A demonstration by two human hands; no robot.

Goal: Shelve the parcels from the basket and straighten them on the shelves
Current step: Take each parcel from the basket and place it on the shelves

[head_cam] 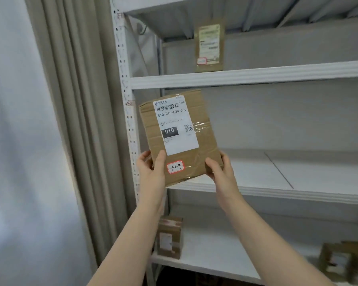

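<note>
L hand (151,172), R hand (221,170) grip parcel (178,137) btm, lower-rt box (339,263) blurred, cut off

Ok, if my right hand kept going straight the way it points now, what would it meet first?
Your right hand grips the parcel, so that is first. Moving on together, the way looks free over the middle shelf up to the grey back panel, though depth is hard to judge.

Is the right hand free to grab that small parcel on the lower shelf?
Probably not as things stand: the right hand grips the box together with the left hand. The small parcel itself stands in the open, lower down.
</note>
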